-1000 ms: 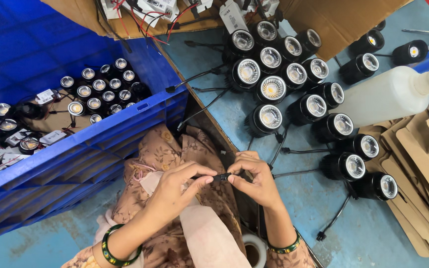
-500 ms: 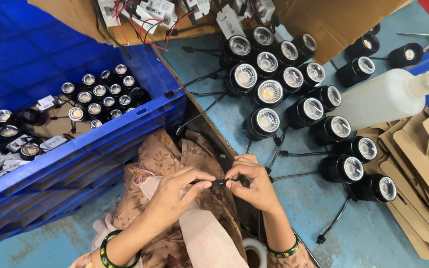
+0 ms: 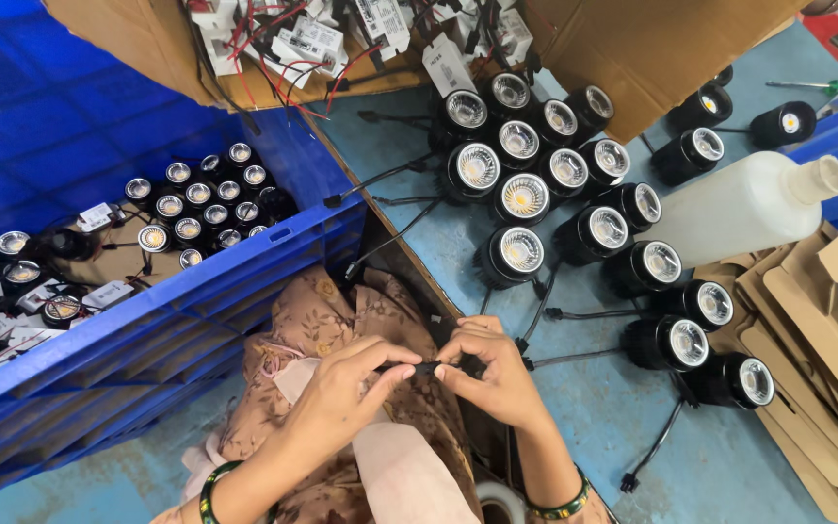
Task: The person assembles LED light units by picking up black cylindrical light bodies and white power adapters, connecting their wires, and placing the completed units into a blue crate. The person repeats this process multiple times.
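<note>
— pinching something small, both hands: the left hand (image 3: 346, 388) and the right hand (image 3: 492, 374) meet over the lap, fingertips closed on a short black connector (image 3: 426, 368) held level between them.

— what does it look like?

— a stubby dark plug, mostly hidden by the fingers; only a small black stretch shows in the gap between the thumbs. i cannot tell whether it is one piece or two joined.

— and where is that, against the rest?

— just off the near edge of the table (image 3: 574, 408), above the floral cloth on the knees. on the table stand rows of black spotlights (image 3: 521, 254) with round lenses up, thin black leads trailing toward the hands. a white plastic bottle (image 3: 744, 206) lies on its side to the right, beside stacked cardboard (image 3: 826, 311). left of the lap is a blue crate (image 3: 138, 330) holding more small lamps.

— anything changed from a second ago?

— little. the hands have stayed pinched on the connector at the same spot, fingers shifted only slightly. the view has tipped a touch, so the bottle and lamps sit a bit lower and the box of white drivers (image 3: 322, 39) at the top shows more.
</note>
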Demonstrator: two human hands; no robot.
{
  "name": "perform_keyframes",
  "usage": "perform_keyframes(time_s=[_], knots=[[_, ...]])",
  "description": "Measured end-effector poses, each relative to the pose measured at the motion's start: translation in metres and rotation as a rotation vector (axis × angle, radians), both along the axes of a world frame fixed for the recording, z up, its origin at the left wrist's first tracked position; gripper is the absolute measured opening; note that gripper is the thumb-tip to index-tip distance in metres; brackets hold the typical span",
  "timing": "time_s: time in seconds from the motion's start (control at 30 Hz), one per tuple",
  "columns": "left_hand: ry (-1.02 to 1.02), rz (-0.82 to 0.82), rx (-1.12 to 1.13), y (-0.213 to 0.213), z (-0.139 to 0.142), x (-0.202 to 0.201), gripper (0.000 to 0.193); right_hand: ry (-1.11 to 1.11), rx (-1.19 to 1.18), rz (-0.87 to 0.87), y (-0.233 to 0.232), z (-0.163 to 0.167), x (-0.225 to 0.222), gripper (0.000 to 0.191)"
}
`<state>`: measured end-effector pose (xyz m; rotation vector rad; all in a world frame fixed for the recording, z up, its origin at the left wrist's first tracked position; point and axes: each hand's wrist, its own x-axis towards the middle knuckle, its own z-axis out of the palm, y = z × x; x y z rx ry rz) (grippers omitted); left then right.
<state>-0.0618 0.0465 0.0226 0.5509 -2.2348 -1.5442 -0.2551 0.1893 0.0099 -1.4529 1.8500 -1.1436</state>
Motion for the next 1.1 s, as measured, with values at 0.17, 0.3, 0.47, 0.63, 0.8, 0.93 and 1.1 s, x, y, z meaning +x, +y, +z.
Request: perform_keyframes(time_s=[0.17,0.3,0.47,0.63,0.8,0.93,1.1], knots=[[-0.021,0.013,0.143,0.000,0.004,-0.004,0.019,-0.079,0.067,0.032,0.003,0.000,-0.007,0.014],[-0.051,0.027,0.179,0.002,0.004,-0.007,0.018,-0.074,0.096,0.031,0.003,-0.003,-0.008,0.016],[-0.034,0.018,0.202,0.002,0.003,-0.011,0.016,-0.079,0.109,0.011,0.003,-0.005,-0.008,0.015],[0.029,-0.007,0.172,0.003,0.002,-0.012,0.012,-0.070,0.102,-0.015,0.004,-0.008,-0.007,0.014],[0.046,-0.009,0.092,0.005,-0.007,-0.013,0.011,-0.085,0.084,-0.022,0.003,-0.007,-0.008,0.014],[0.019,-0.029,0.089,-0.002,-0.016,-0.012,0.012,0.000,0.026,-0.002,-0.003,0.003,-0.004,0.013],[-0.251,-0.234,-0.171,-0.026,-0.016,-0.008,0.042,0.338,0.036,0.003,-0.011,0.009,0.017,0.014]])
